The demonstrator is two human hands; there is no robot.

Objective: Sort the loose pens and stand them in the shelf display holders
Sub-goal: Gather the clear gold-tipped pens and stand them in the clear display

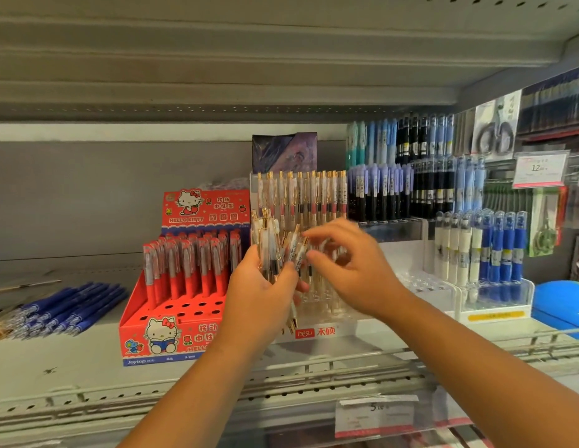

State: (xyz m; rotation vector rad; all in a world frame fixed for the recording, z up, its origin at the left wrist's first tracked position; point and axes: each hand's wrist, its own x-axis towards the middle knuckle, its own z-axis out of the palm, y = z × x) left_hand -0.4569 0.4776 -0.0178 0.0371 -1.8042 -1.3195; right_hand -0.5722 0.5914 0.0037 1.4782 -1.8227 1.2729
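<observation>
You stand at a grey metal shop shelf (87, 357) with a perforated front edge, the ribbed underside of the upper shelf (217, 59) close overhead. Take the clear tiered holder (346, 328) marked "hesu" as your landmark. Left of it, and touching it, sits a red Hello Kitty box (171, 334) of red pens. Further left, loose blue pens (65, 308) lie flat on the shelf. Right of it stand blue and white pens (495, 253) in another clear stand, and below it a price tag (375, 415) hangs on the shelf rail. A back row of gold-clipped pens (307, 195) stands upright in the holder. Directly in front of the holder, your left hand (262, 295) grips a bundle of pens (272, 247). Their long axes run close to upright and fan out slightly. The gold clip ends point up, and the tips poke out below your palm. Your right hand (356, 273), somewhat blurred, pinches the top of one pen in that bundle between thumb and forefinger.
</observation>
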